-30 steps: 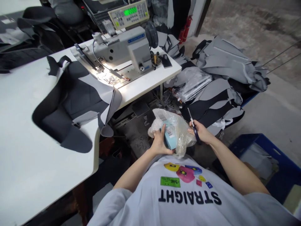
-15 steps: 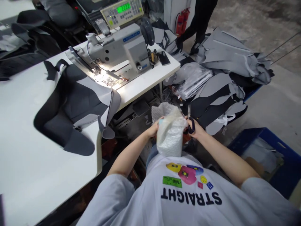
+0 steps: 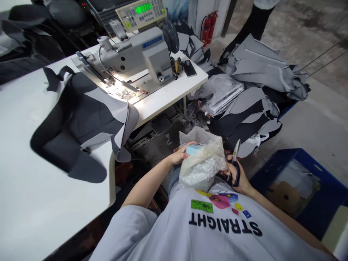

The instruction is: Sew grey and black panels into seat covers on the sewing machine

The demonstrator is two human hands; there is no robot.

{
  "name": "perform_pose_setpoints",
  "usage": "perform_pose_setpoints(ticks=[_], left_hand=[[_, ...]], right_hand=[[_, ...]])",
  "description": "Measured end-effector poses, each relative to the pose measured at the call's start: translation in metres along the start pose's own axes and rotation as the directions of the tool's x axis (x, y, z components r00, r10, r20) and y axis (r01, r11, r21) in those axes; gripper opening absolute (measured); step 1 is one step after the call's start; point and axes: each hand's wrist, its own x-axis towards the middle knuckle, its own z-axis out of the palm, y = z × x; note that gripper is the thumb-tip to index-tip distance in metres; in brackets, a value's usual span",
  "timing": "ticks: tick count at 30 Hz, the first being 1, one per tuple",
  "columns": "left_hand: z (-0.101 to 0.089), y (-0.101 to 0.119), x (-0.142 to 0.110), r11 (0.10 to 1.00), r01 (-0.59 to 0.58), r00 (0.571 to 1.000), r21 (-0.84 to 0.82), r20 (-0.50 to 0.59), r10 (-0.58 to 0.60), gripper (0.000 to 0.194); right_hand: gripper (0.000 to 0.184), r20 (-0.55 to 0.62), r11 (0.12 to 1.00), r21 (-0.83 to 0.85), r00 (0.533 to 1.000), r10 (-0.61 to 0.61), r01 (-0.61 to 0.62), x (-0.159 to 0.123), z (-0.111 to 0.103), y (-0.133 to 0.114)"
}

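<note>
1. Left hand (image 3: 178, 157): fingers closed around a pale blue box (image 3: 193, 149), which sits partly inside bubble wrap (image 3: 202, 166) before the chest.
2. Right hand (image 3: 238, 178): gripping black-handled scissors (image 3: 235, 173), blades upward, just beside the wrap.
3. Grey-and-black upholstery panel (image 3: 81, 125) on white surface (image 3: 40, 181), left; sewing machine (image 3: 146, 54) beyond.

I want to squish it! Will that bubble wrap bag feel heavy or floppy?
The bubble wrap bag is probably light and floppy, since it crumples around the left hand. It may feel stiffer where the pale blue box sits inside. Its shiny plastic could be slippery.
</note>
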Motion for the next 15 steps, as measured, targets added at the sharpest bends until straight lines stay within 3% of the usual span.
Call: perform_pose_setpoints(ticks=[2,4,6,9,10,12,15], left_hand=[[-0.004,-0.004,-0.002,1.0,0.012,0.999,-0.013,-0.051,-0.013,0.099],[-0.006,-0.008,-0.003,1.0,0.013,0.996,-0.022,-0.089,-0.015,0.097],[-0.003,-0.01,0.002,1.0,0.003,0.994,-0.023,-0.112,-0.005,0.094],[0.006,-0.011,0.011,0.998,0.001,0.971,0.06,-0.237,0.013,0.085],[0.009,-0.011,0.013,0.994,0.005,0.949,0.111,-0.312,0.03,0.081],[0.017,-0.015,0.01,0.978,0.01,0.876,0.207,-0.473,0.091,0.075],[0.033,-0.023,-0.002,0.921,0.026,0.68,0.389,-0.682,0.269,0.077]], right_hand=[[0.038,0.084,0.976,-0.209,0.996,-0.044,0.061,0.003,-0.023,-0.007],[0.035,0.171,0.857,-0.475,0.977,-0.13,0.197,0.012,-0.038,-0.03],[0.038,0.299,0.616,-0.684,0.921,-0.251,0.39,0.025,-0.036,-0.064],[0.043,0.507,0.214,-0.799,0.821,-0.264,0.562,0.041,-0.003,-0.105],[0.039,0.532,0.179,-0.796,0.809,-0.249,0.578,0.043,0.01,-0.111],[0.031,0.505,0.254,-0.787,0.823,-0.26,0.563,0.047,0.03,-0.11],[0.036,0.324,0.388,-0.808,0.884,-0.337,0.444,0.057,0.047,-0.081]])
